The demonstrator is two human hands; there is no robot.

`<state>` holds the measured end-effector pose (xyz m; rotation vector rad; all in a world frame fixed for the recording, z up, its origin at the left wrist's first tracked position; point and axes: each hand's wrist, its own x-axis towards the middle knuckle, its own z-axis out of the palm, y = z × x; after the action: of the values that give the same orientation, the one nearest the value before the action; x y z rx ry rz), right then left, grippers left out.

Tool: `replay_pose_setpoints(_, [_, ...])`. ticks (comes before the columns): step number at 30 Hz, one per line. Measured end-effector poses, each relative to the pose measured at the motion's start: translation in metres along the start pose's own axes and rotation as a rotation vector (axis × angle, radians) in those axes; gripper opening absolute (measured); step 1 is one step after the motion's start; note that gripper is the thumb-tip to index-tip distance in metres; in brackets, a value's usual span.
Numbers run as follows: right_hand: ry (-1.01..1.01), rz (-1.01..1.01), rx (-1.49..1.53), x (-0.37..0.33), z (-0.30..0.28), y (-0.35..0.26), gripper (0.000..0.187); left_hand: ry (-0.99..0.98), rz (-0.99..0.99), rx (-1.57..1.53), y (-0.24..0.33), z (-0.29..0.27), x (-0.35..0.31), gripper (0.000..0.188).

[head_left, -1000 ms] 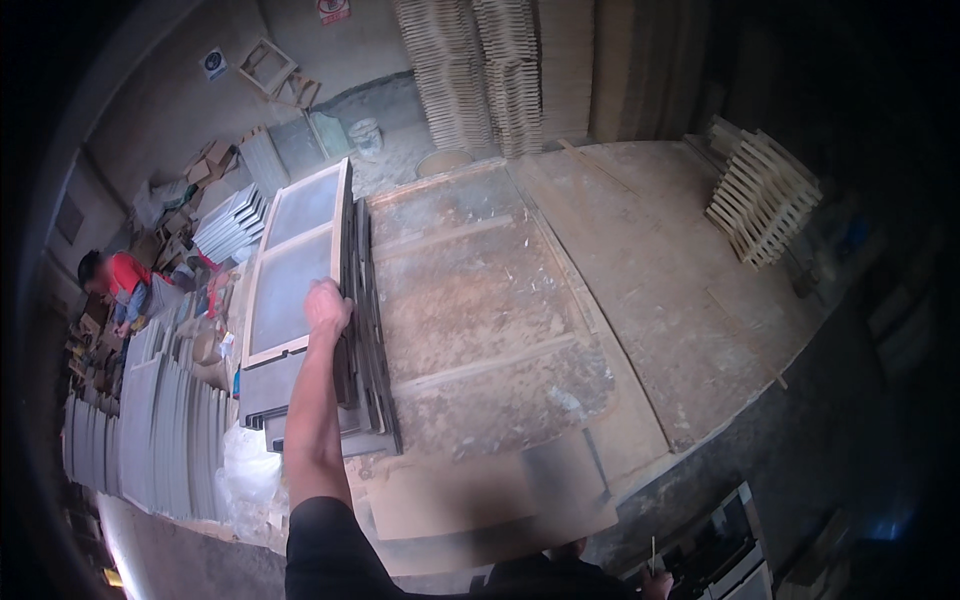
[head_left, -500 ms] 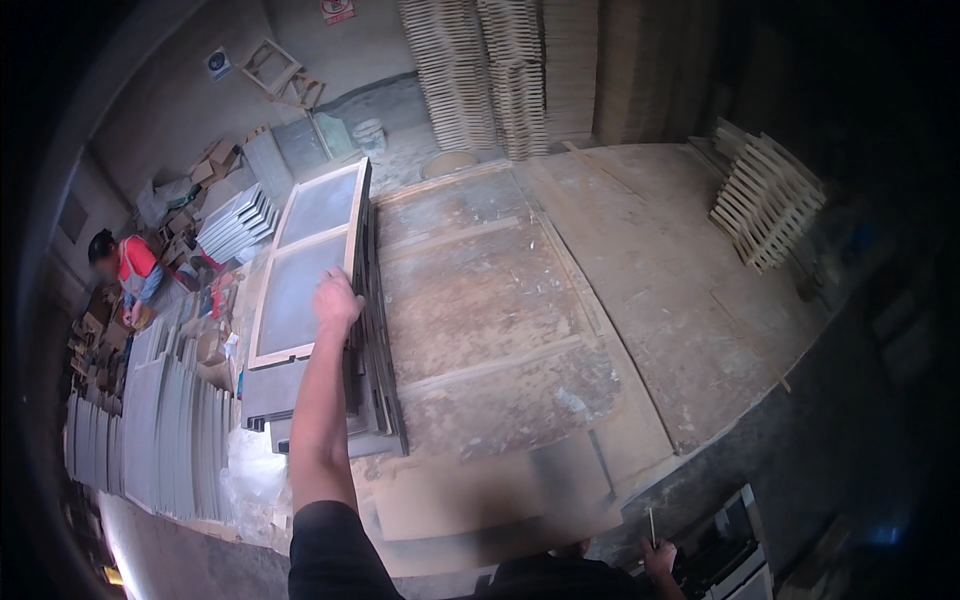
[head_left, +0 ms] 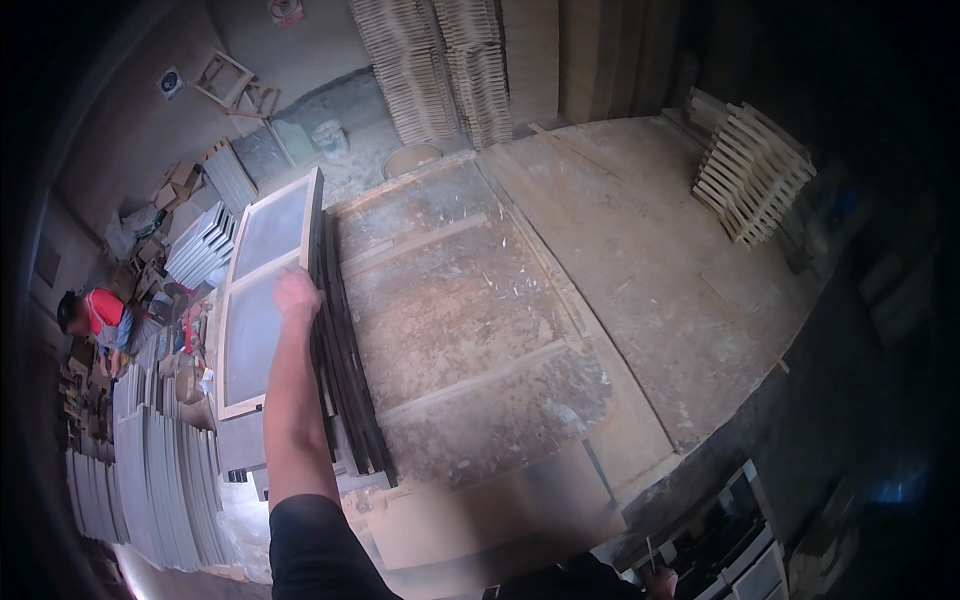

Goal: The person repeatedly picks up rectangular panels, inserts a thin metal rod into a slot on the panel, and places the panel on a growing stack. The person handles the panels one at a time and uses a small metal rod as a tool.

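A light wooden frame (head_left: pixel 262 270) with two pale grey panels lies on top of a stack of dark-edged panels (head_left: pixel 350 400) at the left of the table. My left hand (head_left: pixel 297 292) is at the frame's right side, by its middle bar, its fingers bent over the wood. Their tips are partly blurred. Low in the picture, right of centre, my right hand (head_left: pixel 660 581) is closed round a thin light-coloured stick (head_left: pixel 650 550), which points up. The stick's kind is too small to make out.
The worn wooden table (head_left: pixel 460 300) stretches right of the stack. Slatted wood (head_left: pixel 755 175) is piled at its far right. Grey panels (head_left: pixel 165 480) stand in rows at the left, near a person in red (head_left: pixel 100 315). Dark-and-white frames (head_left: pixel 745 550) lie below the table's right edge.
My view has shifted, so the table and stack sit further left and the near stack end lower. My left hand stays at the frame's middle bar. My right hand appears lower.
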<state>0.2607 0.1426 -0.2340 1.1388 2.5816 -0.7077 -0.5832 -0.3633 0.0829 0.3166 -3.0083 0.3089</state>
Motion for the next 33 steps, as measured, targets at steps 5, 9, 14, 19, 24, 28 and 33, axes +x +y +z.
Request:
replay_pose_setpoints(5, [-0.115,0.058,0.142,0.01,0.003,-0.025,0.045,0.117,0.068,0.104,-0.014,0.029,0.033,0.033])
replay_pose_setpoints(9, [-0.072,0.008,0.14,0.003,0.007,-0.034,0.044,0.187,0.104,0.03,0.011,0.033,0.037,0.025])
replay_pose_setpoints(14, [-0.119,0.002,0.151,0.004,-0.011,-0.038,0.044,0.236,0.125,-0.063,0.031,0.001,0.002,0.026])
replay_pose_setpoints(19, [-0.137,-0.063,0.035,0.024,-0.002,-0.016,0.05,0.198,0.184,-0.033,0.063,-0.013,-0.02,0.034])
replay_pose_setpoints(24, [-0.009,-0.051,0.128,0.047,0.023,-0.01,0.044,0.251,0.228,0.0,0.08,-0.022,-0.034,0.037])
replay_pose_setpoints(28, [-0.13,0.058,0.374,0.06,-0.001,-0.03,0.039,0.281,0.253,0.052,0.071,-0.028,-0.045,0.04])
replay_pose_setpoints(33, [-0.161,0.062,0.385,0.08,-0.033,-0.019,0.036,0.293,0.231,0.099,0.056,-0.029,-0.064,0.04])
